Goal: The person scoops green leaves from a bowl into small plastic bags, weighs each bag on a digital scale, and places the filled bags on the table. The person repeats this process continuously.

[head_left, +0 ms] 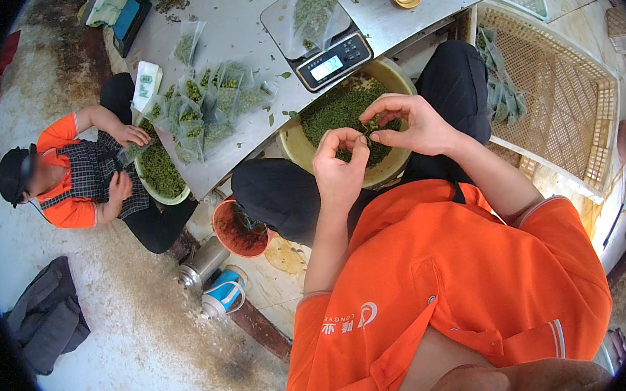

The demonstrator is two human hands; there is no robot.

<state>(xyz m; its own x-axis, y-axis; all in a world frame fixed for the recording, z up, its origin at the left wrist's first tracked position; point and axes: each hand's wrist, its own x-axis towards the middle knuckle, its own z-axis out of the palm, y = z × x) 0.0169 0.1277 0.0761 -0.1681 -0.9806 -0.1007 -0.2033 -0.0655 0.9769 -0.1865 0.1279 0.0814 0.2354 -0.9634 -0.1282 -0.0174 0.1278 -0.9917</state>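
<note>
Above the round yellowish plastic basin (pixel 296 146), the two grips nearly touch. The left hand (pixel 340 162) pinches thumb and forefinger together; the right hand (pixel 422 125) keeps its fingertips slightly apart. Whether either holds a tiny scrap I cannot tell. Loose, fine green plant bits (pixel 339 111) lie directly beneath, both hands similarly near, no long axis readable. Pale print marks the orange short-sleeved shirt (pixel 446 273); the black-and-steel digital scale (pixel 331 63) on the metal tabletop (pixel 405 20) shows lit digits.
</note>
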